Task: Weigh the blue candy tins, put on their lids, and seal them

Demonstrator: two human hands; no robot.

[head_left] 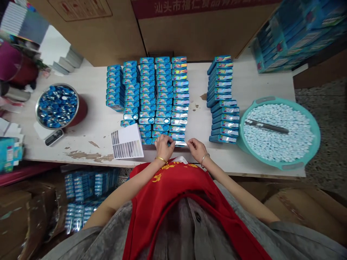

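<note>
Between my hands a narrow shiny sticker [181, 143] lies across the end of the nearest small blue box in a row [179, 121]. My left hand [164, 147], with a gold bangle at the wrist, is closed at the sticker's left end. My right hand [196, 150] pinches its right end just off the box. Left of my hands lies a white sheet of silvery sticker strips [127, 142], partly over the boxes. More rows of blue boxes [147, 90] stand side by side, several with oval recesses on top.
A separate row of blue boxes [223, 104] stands at right. Beyond it is a turquoise basin [242, 139] of pale candies with a dark scoop [267, 126]. At left, a metal bowl [78, 112] holds blue-silver pieces near a digital scale [54, 137]. Large cartons [189, 39] line the back.
</note>
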